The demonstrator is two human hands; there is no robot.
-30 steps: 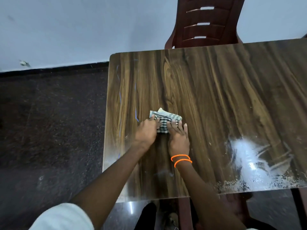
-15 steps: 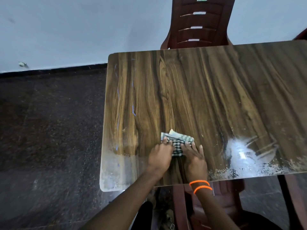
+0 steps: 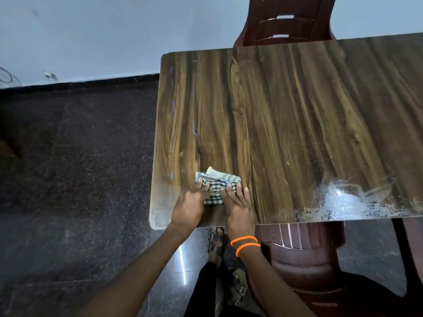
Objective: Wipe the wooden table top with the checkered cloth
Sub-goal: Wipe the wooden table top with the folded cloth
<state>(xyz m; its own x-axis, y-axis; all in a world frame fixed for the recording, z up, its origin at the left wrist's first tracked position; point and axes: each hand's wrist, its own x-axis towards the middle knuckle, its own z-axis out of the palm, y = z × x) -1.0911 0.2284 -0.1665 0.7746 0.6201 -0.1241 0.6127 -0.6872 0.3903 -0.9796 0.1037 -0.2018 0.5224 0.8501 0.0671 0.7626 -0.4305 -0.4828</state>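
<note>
1. While both palms press flat, the checkered cloth (image 3: 216, 187) lies folded on the wooden table (image 3: 297, 124), near its front left corner and just short of the front edge.
2. Left hand (image 3: 188, 207): fingers spread and laid over the cloth's left part; grip apart, pressing down and not clamped on anything.
3. Right hand (image 3: 239, 208): fingers extended over the cloth's right part; grip likewise apart, flat on the fabric. Two orange bands (image 3: 245, 243) sit on this wrist.
4. Surface condition: a whitish smear (image 3: 357, 200) covers the front edge well to the right of the cloth. A duller hazy patch (image 3: 160, 207) shows at the front left corner, just beside the left hand. Thin blue marks (image 3: 174, 106) run along the left side.
5. Surroundings: one dark red chair (image 3: 288, 21) stands behind the far edge; another chair (image 3: 304, 255) sits under the front edge, beside the person's sandalled foot (image 3: 216, 245).
6. Step in hand, as judged: a two-handed wiping stroke at the front left portion of the table.
7. Progress, as judged: partial; the smear at the right appears untouched.
8. Next move calls for: steady downward pressure with both palms, the cloth kept folded and slid sideways toward the smear, without running off the front edge.
</note>
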